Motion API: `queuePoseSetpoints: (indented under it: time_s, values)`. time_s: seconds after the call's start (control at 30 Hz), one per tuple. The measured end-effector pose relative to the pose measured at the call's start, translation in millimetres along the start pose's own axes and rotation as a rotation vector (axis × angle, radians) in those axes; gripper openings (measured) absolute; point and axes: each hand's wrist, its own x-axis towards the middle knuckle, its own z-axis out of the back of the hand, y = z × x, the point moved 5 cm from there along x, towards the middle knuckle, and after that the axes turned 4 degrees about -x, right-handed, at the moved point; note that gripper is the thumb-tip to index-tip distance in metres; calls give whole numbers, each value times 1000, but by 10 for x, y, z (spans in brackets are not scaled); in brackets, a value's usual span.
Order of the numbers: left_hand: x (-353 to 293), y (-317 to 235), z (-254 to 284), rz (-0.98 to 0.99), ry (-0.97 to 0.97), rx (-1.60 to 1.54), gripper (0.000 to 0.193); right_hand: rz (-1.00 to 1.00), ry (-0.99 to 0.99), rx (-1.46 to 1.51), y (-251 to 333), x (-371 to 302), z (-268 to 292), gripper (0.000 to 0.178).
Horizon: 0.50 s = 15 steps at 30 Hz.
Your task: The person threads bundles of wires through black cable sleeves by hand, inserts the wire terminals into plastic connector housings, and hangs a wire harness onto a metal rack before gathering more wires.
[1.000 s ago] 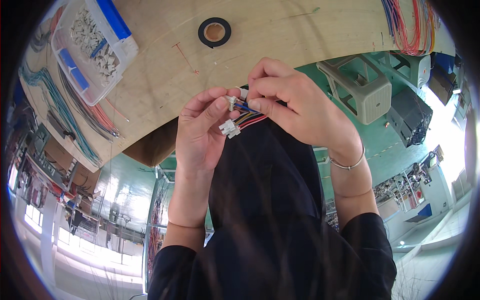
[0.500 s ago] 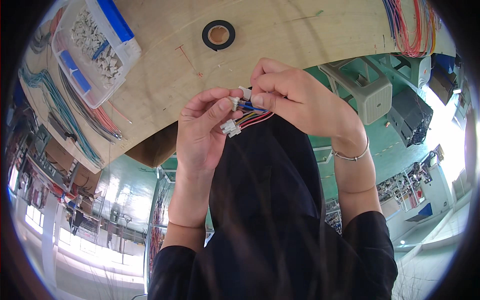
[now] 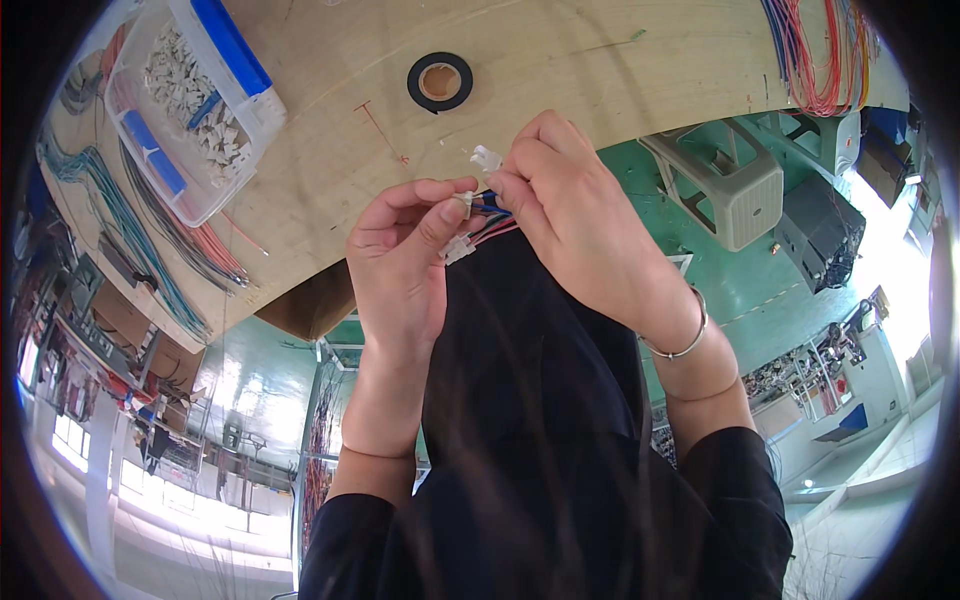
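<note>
My left hand [image 3: 405, 240] pinches a small white plastic connector [image 3: 464, 203] between thumb and forefinger. Blue and dark wires [image 3: 489, 206] run from it toward my right hand [image 3: 560, 195]. That hand is closed, its thumb and fingers pressed together beside the wires. Another white connector [image 3: 486, 158] sticks out past its fingertips and appears to be gripped there; its wires are hidden by the fingers. Below my left thumb hangs a third white connector [image 3: 459, 248], with red, pink and black wires [image 3: 495, 231] leading off to the right.
On the wooden table [image 3: 330, 110] lies a roll of black tape [image 3: 440, 83]. A clear bin of white connectors [image 3: 225, 190] stands at left, beside bundles of teal wires [image 3: 95, 190]. Red and purple wires [image 3: 815, 60] lie far right. Plastic stools [image 3: 750, 200] stand beyond the table edge.
My right hand has tilted more upright, and the white connector at its fingertips has moved up and away from the one in my left hand. The lower connector has shifted slightly.
</note>
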Motion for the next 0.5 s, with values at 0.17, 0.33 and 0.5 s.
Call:
queuePoseSetpoints:
  time_s: [0.17,0.33,0.5]
  values:
    - [30,25,21,43,-8,-41,12,-12,38,164,-64,-15,13,7]
    - [31,91,67,128,-4,-144,12,-65,58,297,-116,-36,29,7]
    - [30,56,54,94,-28,-148,13,-147,16,231,-139,-93,27,7]
